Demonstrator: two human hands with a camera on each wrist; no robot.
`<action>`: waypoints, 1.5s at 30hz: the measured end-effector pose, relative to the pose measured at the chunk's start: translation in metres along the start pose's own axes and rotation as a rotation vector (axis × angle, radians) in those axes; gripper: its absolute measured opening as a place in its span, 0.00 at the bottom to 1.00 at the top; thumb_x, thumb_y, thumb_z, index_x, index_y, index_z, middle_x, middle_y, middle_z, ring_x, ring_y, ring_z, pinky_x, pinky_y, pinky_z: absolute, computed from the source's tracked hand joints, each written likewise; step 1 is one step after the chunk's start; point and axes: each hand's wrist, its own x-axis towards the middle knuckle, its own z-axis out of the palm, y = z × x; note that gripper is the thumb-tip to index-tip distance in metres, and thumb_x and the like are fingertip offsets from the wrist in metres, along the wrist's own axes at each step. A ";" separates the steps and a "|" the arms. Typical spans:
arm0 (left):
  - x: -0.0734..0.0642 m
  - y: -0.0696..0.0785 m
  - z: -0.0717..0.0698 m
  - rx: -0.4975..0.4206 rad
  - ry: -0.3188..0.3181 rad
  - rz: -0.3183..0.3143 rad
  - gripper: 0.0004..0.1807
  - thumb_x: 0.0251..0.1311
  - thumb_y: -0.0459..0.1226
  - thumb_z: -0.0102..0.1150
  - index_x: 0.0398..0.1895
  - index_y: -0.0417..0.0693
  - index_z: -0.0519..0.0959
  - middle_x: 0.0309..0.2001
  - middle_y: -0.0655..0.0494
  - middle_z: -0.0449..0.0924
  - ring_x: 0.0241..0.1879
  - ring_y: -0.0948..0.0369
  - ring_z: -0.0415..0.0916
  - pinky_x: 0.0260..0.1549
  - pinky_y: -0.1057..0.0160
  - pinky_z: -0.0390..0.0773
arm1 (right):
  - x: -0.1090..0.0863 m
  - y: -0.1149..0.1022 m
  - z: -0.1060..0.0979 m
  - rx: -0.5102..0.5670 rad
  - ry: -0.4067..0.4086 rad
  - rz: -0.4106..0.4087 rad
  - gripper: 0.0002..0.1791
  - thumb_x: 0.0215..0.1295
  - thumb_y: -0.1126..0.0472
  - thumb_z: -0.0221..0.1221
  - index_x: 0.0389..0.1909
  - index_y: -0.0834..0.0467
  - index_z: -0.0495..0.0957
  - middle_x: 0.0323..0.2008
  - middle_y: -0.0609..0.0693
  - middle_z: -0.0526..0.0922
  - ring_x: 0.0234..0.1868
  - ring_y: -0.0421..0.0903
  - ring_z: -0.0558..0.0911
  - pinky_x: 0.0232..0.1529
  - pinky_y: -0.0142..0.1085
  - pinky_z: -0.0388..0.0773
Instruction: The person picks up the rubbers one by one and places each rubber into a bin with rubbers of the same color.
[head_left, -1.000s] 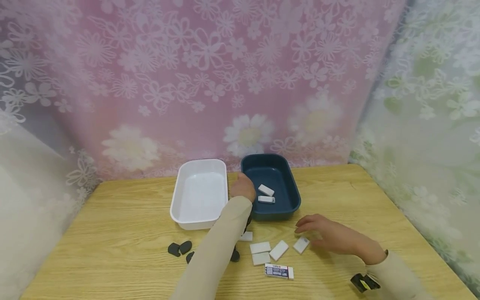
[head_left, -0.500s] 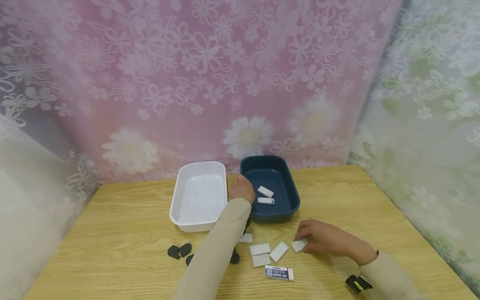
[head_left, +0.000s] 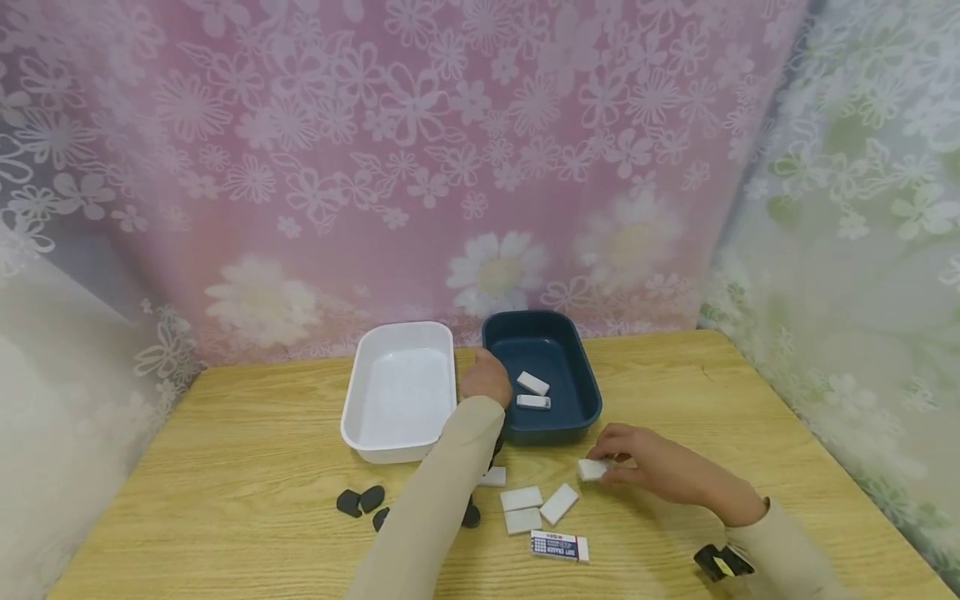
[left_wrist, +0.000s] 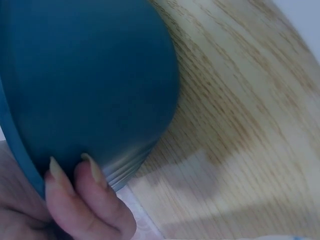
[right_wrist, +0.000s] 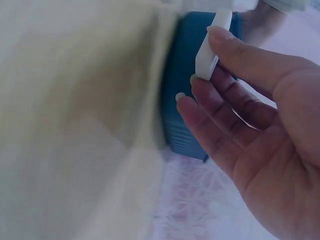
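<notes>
My right hand (head_left: 660,467) pinches a white eraser (head_left: 591,470) between thumb and fingers, a little in front of the blue bin (head_left: 558,432). In the right wrist view the same eraser (right_wrist: 214,47) is seen edge-on, gripped by the thumb and fingertips. My left hand (head_left: 486,379) holds the left side of the blue bin. Its curled fingers (left_wrist: 85,200) lie against the bin's wall (left_wrist: 95,80) near the rim in the left wrist view. Inside the bin lie two white erasers, a tilted one (head_left: 533,383) and a straighter one (head_left: 533,402).
A white bin (head_left: 397,454) stands left of the blue one. On the wooden table (head_left: 225,467) lie several white erasers (head_left: 521,498), one in a printed sleeve (head_left: 558,546). Several black stone-like pieces (head_left: 372,498) lie left of my left sleeve (head_left: 431,508), which hides part of the table.
My right hand has closed its fingers on the eraser and lifted it from the table, shifting slightly toward the blue bin. The left hand stays at the bin's side.
</notes>
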 end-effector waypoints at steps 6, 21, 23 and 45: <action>0.002 -0.001 -0.001 0.005 0.008 -0.012 0.25 0.59 0.40 0.62 0.54 0.34 0.67 0.31 0.45 0.82 0.29 0.54 0.82 0.26 0.58 0.81 | 0.017 -0.007 -0.018 -0.047 0.107 0.019 0.13 0.64 0.60 0.61 0.49 0.55 0.80 0.43 0.44 0.75 0.40 0.39 0.77 0.39 0.35 0.77; 0.000 0.002 -0.002 0.048 -0.007 -0.010 0.28 0.59 0.40 0.62 0.57 0.34 0.65 0.29 0.47 0.82 0.26 0.55 0.81 0.22 0.60 0.80 | 0.060 0.009 -0.044 -0.090 0.248 0.133 0.13 0.63 0.64 0.62 0.47 0.64 0.80 0.38 0.50 0.76 0.40 0.47 0.79 0.43 0.41 0.78; 0.000 0.002 -0.003 0.051 -0.009 -0.008 0.28 0.60 0.41 0.62 0.57 0.34 0.64 0.29 0.47 0.82 0.26 0.55 0.81 0.23 0.60 0.80 | 0.067 0.012 -0.045 -0.106 0.246 0.151 0.12 0.63 0.64 0.62 0.46 0.64 0.81 0.37 0.50 0.77 0.39 0.48 0.79 0.42 0.43 0.78; 0.003 0.003 0.002 0.048 -0.001 -0.039 0.26 0.59 0.41 0.62 0.55 0.36 0.66 0.32 0.47 0.83 0.29 0.55 0.81 0.23 0.59 0.80 | 0.097 0.013 -0.029 -0.479 0.262 0.229 0.09 0.58 0.65 0.66 0.39 0.63 0.83 0.33 0.54 0.77 0.33 0.49 0.78 0.34 0.42 0.77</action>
